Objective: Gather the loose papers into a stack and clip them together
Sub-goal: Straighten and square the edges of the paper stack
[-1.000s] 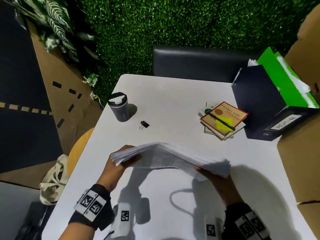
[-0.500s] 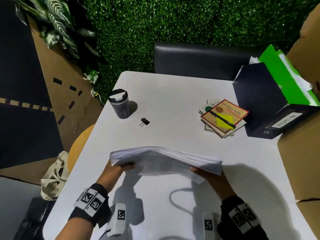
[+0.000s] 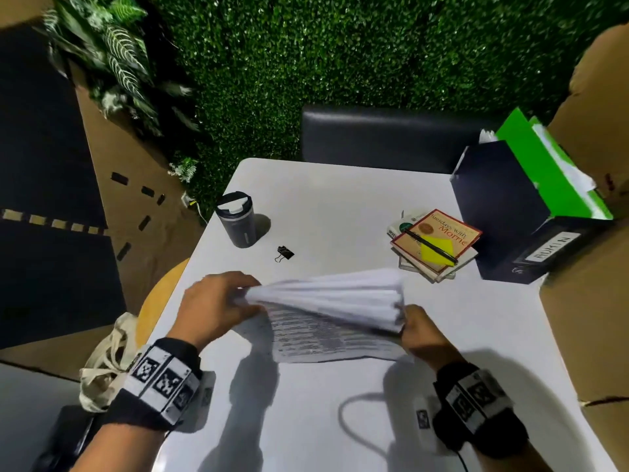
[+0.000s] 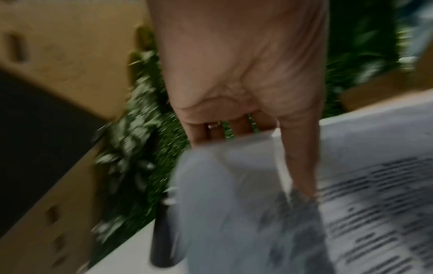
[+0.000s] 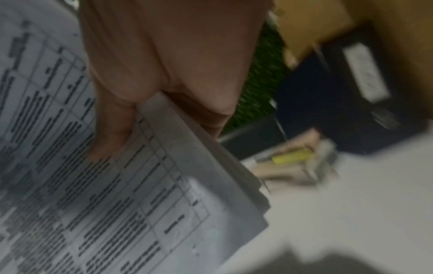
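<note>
Both hands grip the paper stack (image 3: 326,301) upright on the near counter (image 3: 340,206), left hand (image 3: 218,301) at its left end, right hand (image 3: 420,330) at its right, squaring edges; next, I judge, reaching the binder clip (image 3: 284,253) beyond.

White table (image 3: 340,199) before green hedge wall (image 3: 340,63).

Light falls from above, bright on the white table (image 3: 340,199), and throws dark shadows under both hands. The head view bends at its edges. Both wrist views are dim and motion-blurred; print beside the fingers (image 5: 110,133) smears.
</note>
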Demonstrator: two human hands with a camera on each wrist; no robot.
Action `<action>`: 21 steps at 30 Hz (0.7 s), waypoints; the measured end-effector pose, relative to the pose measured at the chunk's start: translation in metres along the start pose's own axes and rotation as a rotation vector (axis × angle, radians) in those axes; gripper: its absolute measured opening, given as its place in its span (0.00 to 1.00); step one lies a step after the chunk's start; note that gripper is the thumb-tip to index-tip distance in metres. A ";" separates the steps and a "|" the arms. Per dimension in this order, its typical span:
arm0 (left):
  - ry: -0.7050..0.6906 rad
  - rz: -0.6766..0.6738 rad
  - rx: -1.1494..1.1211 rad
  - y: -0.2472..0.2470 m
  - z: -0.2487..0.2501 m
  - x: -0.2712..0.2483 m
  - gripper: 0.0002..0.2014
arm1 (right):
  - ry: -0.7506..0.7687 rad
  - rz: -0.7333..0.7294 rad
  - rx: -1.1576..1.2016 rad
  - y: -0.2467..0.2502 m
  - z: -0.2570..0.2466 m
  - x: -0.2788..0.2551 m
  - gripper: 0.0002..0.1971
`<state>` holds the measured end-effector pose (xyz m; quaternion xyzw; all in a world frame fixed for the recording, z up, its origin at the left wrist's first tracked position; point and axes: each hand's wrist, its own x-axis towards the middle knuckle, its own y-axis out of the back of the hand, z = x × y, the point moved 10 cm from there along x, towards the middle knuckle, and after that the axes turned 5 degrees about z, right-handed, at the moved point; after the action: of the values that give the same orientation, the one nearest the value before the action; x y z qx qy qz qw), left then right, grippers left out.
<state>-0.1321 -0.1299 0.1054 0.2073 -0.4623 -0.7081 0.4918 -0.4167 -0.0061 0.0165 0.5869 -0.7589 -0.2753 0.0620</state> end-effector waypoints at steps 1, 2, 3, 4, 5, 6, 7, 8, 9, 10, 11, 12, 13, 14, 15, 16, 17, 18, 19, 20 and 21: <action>-0.059 -0.042 0.025 -0.004 0.015 0.002 0.12 | 0.090 0.015 -0.087 0.007 -0.024 0.001 0.03; -0.117 -0.091 -0.009 -0.013 0.030 0.001 0.12 | 0.177 0.004 -0.141 0.007 -0.045 0.000 0.05; -0.159 -0.146 -0.082 -0.024 0.044 -0.001 0.11 | 0.238 -0.011 -0.179 0.008 -0.064 -0.003 0.09; -0.168 -0.186 -0.185 -0.035 0.053 -0.004 0.12 | 0.281 -0.023 -0.209 0.009 -0.075 -0.005 0.13; -0.142 -0.200 -0.320 -0.042 0.058 -0.007 0.13 | 0.304 -0.012 -0.227 0.013 -0.081 -0.005 0.14; -0.078 -0.200 -0.473 -0.047 0.056 -0.008 0.14 | 0.302 0.007 -0.216 0.020 -0.088 -0.007 0.13; 0.004 -0.194 -0.627 -0.047 0.054 -0.010 0.17 | 0.306 0.039 -0.205 0.030 -0.094 -0.010 0.11; 0.089 -0.183 -0.751 -0.046 0.050 -0.014 0.21 | 0.315 0.079 -0.182 0.043 -0.101 -0.015 0.09; 0.159 -0.170 -0.841 -0.046 0.044 -0.016 0.25 | 0.314 0.098 -0.114 0.054 -0.102 -0.019 0.08; 0.211 -0.152 -0.901 -0.044 0.039 -0.019 0.26 | 0.299 0.099 0.001 0.063 -0.102 -0.023 0.09; 0.245 -0.144 -0.953 -0.042 0.036 -0.022 0.27 | 0.280 0.104 0.138 0.070 -0.099 -0.027 0.10; 0.267 -0.139 -0.995 -0.041 0.033 -0.024 0.29 | 0.281 0.107 0.270 0.076 -0.099 -0.032 0.10; 0.270 -0.133 -1.020 -0.040 0.031 -0.024 0.31 | 0.291 0.112 0.381 0.079 -0.098 -0.037 0.11; 0.263 -0.128 -1.039 -0.041 0.030 -0.025 0.31 | 0.309 0.097 0.450 0.076 -0.100 -0.042 0.11; 0.254 -0.130 -1.069 -0.042 0.031 -0.027 0.29 | 0.315 0.084 0.506 0.069 -0.097 -0.046 0.12; 0.247 -0.144 -1.090 -0.047 0.032 -0.028 0.27 | 0.317 0.065 0.549 0.060 -0.096 -0.048 0.12; 0.243 -0.161 -1.109 -0.054 0.034 -0.031 0.26 | 0.302 0.059 0.564 0.049 -0.089 -0.048 0.10; 0.255 -0.167 -1.099 -0.065 0.031 -0.033 0.25 | 0.273 0.053 0.555 0.037 -0.080 -0.048 0.10; 0.297 -0.179 -1.087 -0.073 0.032 -0.036 0.26 | 0.236 0.063 0.543 0.027 -0.068 -0.044 0.14; 0.354 -0.176 -1.059 -0.085 0.025 -0.043 0.26 | 0.193 0.068 0.547 0.016 -0.057 -0.041 0.20; 0.403 -0.170 -1.016 -0.094 0.015 -0.050 0.23 | 0.147 0.071 0.563 0.006 -0.044 -0.039 0.25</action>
<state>-0.1692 -0.0705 0.0237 0.1118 0.0590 -0.8256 0.5498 -0.3916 0.0160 0.0655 0.5724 -0.8190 -0.0080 -0.0387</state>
